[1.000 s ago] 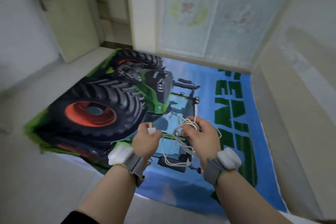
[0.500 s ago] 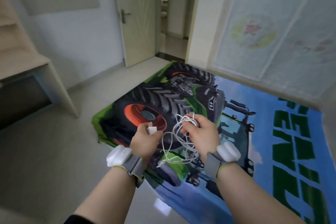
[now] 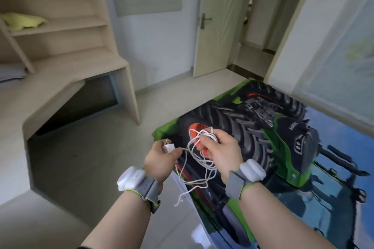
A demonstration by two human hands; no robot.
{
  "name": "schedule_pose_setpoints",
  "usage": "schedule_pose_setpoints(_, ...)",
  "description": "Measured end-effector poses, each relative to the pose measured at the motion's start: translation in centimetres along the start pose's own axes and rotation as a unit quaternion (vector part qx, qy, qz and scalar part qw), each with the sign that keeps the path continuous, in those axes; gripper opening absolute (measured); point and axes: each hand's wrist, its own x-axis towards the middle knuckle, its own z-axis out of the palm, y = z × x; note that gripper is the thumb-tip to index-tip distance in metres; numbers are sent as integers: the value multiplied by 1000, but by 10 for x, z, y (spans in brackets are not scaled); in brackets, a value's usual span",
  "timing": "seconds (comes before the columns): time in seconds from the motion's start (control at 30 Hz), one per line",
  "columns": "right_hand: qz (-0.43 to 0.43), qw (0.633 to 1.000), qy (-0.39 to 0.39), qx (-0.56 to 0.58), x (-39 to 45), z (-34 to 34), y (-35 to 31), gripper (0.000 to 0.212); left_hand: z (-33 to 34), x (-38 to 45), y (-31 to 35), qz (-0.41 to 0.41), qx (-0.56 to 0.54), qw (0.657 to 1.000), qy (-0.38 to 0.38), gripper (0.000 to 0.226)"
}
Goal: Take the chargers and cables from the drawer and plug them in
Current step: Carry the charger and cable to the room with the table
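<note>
Left hand (image 3: 162, 156) grips 1 white charger (image 3: 168, 147), right hand (image 3: 219, 152) pinches 1 tangled white cable (image 3: 200, 159), both over the tractor rug (image 3: 283, 147) edge w/ bare floor (image 3: 91, 157) left, desk (image 3: 66, 87) beyond.

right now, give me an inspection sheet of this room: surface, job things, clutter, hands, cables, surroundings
surface: pale tiled floor, partly covered by a tractor-print rug
job's things: white charger, prongs pointing up and away; white cable in a loose tangle
clutter: yellow-green cloth on a shelf; blurred items on the top shelf, cannot tell what
grippers: left hand has the charger in its grip; right hand pinches the cable bundle; a band with a white unit on each wrist
cables: loops hang between and below the hands, one free end dangling; not plugged in
surroundings: wooden desk with shelves on the left, open door ahead; no socket or drawer seen
</note>
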Motion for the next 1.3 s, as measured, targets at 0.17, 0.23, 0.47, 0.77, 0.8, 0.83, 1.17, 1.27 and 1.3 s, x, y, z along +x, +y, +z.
schedule_pose_setpoints(0.17,-11,998,-58,5,72,41,0,8,-16,68,16,-6,-10,999,44,41)
schedule_pose_setpoints(0.23,-13,996,-84,9,111,60,-4,6,-23,103,30,-6,-20,998,65,45)
schedule_pose_setpoints(0.47,-17,992,-125,13,219,117,-18,6,-44,198,65,-18,-36,992,117,45)
schedule_pose_setpoints(0.77,-7,994,-103,17,333,232,-23,7,-113,337,94,-10,-47,991,125,41)
schedule_pose_setpoints(0.8,-5,995,-97,21,346,245,-26,7,-123,355,101,-10,-44,992,116,41)
schedule_pose_setpoints(0.83,-3,995,-92,25,358,258,-28,7,-133,371,106,-8,-39,993,107,41)
schedule_pose_setpoints(1.17,36,997,-21,64,465,345,-45,9,-184,521,153,6,-4,999,53,46)
schedule_pose_setpoints(1.27,43,997,-14,68,500,355,-48,9,-179,561,168,7,-7,999,40,49)
schedule_pose_setpoints(1.3,41,997,-13,67,516,358,-45,9,-175,577,170,7,-6,999,35,50)
